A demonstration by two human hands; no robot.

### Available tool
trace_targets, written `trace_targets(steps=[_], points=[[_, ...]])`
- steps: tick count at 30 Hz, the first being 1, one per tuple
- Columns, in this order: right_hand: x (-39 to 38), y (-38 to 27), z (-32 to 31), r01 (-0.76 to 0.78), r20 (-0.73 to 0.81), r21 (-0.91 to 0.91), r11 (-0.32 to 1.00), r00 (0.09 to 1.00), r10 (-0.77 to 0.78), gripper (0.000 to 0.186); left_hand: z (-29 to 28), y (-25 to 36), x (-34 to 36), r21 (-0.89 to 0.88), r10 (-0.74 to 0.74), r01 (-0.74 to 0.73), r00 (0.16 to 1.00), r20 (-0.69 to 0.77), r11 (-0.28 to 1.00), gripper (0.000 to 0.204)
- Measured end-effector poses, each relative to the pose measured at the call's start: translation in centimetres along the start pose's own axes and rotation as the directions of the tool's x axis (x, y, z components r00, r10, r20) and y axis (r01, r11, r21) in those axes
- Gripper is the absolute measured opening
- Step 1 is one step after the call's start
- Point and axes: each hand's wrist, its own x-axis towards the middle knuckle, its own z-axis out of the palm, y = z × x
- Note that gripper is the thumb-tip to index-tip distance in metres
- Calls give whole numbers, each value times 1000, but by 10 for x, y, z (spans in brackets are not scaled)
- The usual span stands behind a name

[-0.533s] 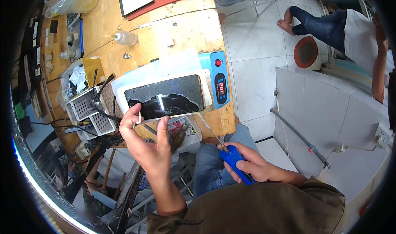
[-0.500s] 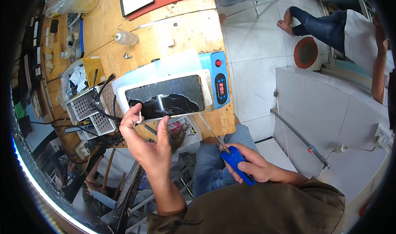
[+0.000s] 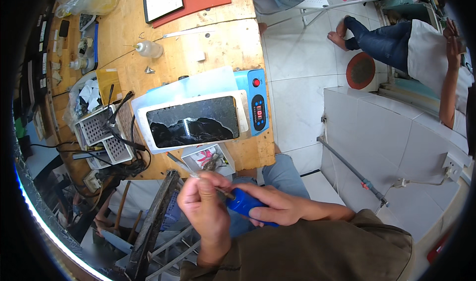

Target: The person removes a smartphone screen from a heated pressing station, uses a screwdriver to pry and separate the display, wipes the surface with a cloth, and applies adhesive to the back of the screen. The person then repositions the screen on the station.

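My right hand (image 3: 275, 206) is wrapped round a blue-handled tool (image 3: 243, 203) with a thin metal shaft. My left hand (image 3: 206, 201) is closed, its fingertips pinched round that shaft, and a small whitish scrap (image 3: 197, 176) shows at them. Both hands are low, in front of the bench edge. Beyond them, untouched, a white-framed phone screen (image 3: 213, 115) lies face up on a pale translucent sheet (image 3: 198, 84). Its dark surface has a ragged boundary between a greyish film and glossy black. Underneath is a blue heating plate (image 3: 257, 79) with a red button and lit display.
A small white box (image 3: 225, 158) with scraps sits at the near bench edge. White perforated baskets (image 3: 116, 149) and tangled black cables stand left. Farther back are a dropper bottle (image 3: 149, 49), a red mat (image 3: 210, 1) and a white tablet-like panel (image 3: 163, 1). Two other people are beyond the bench.
My left hand has come off the phone screen's near edge, down to the tool's shaft. My right hand has brought the tool leftward and lower, away from the heating plate.
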Motion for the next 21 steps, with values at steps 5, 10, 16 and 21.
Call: trace_targets(steps=[5,10,16,21], points=[[-13,-8,8,9,70,-148,989,998,2,66,-6,21,4,-175,56,-68,996,-74,982,30],[-28,-17,2,147,133,-337,930,985,-107,66,-3,69,47,-522,338,-316,939,-56,792,27],[-37,-28,-39,-116,-201,-79,990,975,99,60,34,-2,39,408,575,-546,816,62,732,21],[-38,-25,-60,-154,-154,-134,979,979,133,59,28,-44,52,819,609,-455,775,172,348,29]])
